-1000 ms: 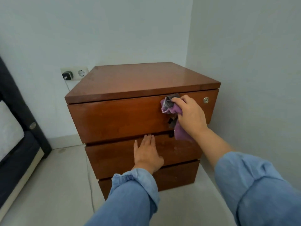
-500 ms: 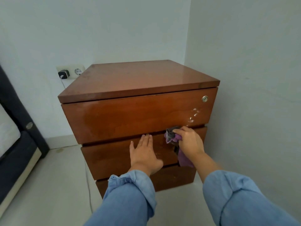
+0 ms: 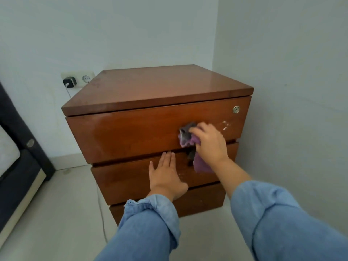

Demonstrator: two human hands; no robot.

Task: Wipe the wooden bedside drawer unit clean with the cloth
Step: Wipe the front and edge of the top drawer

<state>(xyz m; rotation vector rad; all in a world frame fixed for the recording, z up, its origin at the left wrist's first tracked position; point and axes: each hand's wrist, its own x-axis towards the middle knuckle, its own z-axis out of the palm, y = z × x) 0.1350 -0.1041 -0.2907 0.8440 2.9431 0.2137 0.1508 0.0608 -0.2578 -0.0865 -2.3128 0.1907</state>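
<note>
Standing in the room's corner, the wooden drawer unit (image 3: 156, 117) fills the middle of the head view. At 3 o'clock of its top drawer front (image 3: 122, 136), the right hand (image 3: 211, 142) presses the purple-grey cloth (image 3: 186, 137), fingers curled around it. The left hand (image 3: 165, 176) lies flat on the middle drawer (image 3: 122, 179), fingers together. White smears (image 3: 225, 125) sit at 2 o'clock of the cloth.

No readable text, label or number anywhere.
</note>
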